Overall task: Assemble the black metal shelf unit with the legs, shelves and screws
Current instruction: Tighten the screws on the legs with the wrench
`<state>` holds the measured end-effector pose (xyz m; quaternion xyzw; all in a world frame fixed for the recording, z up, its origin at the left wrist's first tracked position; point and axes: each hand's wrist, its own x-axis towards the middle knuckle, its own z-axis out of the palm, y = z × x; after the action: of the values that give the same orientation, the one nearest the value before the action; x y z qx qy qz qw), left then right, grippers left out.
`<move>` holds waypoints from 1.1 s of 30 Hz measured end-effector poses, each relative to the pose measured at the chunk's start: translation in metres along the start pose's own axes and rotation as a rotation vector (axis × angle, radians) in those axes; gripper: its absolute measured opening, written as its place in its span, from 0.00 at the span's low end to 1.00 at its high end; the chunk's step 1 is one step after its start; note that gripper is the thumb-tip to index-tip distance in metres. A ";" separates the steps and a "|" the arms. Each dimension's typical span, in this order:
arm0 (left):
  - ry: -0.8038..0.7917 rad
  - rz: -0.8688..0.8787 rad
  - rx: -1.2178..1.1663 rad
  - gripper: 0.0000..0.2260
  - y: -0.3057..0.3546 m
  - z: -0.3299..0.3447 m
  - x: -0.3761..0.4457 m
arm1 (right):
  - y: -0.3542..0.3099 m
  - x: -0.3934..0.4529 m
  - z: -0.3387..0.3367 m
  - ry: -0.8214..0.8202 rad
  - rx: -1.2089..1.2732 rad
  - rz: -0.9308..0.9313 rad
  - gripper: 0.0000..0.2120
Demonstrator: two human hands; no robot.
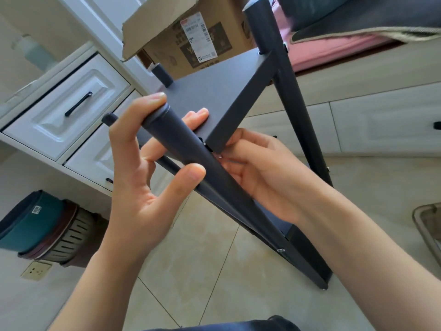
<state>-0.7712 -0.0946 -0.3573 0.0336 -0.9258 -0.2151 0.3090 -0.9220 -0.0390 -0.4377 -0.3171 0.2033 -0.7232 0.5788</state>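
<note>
Hands at work: our left hand grips a black leg; our right hand pinches a screw beside the shelf corner.

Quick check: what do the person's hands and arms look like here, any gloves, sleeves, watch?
Both bare: the left hand and right hand have no gloves, rings or watch. Forearms are uncovered up to the frame edge, with no sleeve showing. Fingers have short, plain nails. Only dark blue clothing shows, at the bottom edge.
</note>
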 end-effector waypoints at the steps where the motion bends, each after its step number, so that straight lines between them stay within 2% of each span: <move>1: 0.004 0.003 -0.001 0.26 0.000 0.000 0.000 | -0.002 -0.003 0.001 0.029 -0.004 0.002 0.07; 6: 0.020 -0.011 -0.006 0.26 0.001 0.001 0.000 | -0.023 -0.016 0.009 0.161 -0.137 -0.006 0.15; 10: 0.031 -0.020 -0.021 0.26 0.003 0.002 0.001 | -0.033 -0.019 0.021 0.175 -0.187 -0.045 0.17; 13: 0.030 -0.014 -0.018 0.25 0.003 0.003 0.001 | -0.036 -0.018 0.028 0.181 -0.224 0.005 0.22; 17: 0.042 0.003 -0.023 0.25 0.001 0.002 0.001 | -0.040 -0.015 0.041 0.224 -0.481 0.006 0.30; 23: 0.068 0.039 0.037 0.25 0.001 0.007 0.002 | -0.034 -0.013 0.052 0.305 -0.554 -0.075 0.22; 33: -0.002 0.048 -0.023 0.25 -0.008 0.001 0.009 | -0.034 -0.014 0.050 0.314 -0.609 -0.028 0.22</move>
<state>-0.7801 -0.1029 -0.3563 0.0078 -0.9242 -0.2184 0.3133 -0.9093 -0.0135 -0.3825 -0.3630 0.4924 -0.6770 0.4093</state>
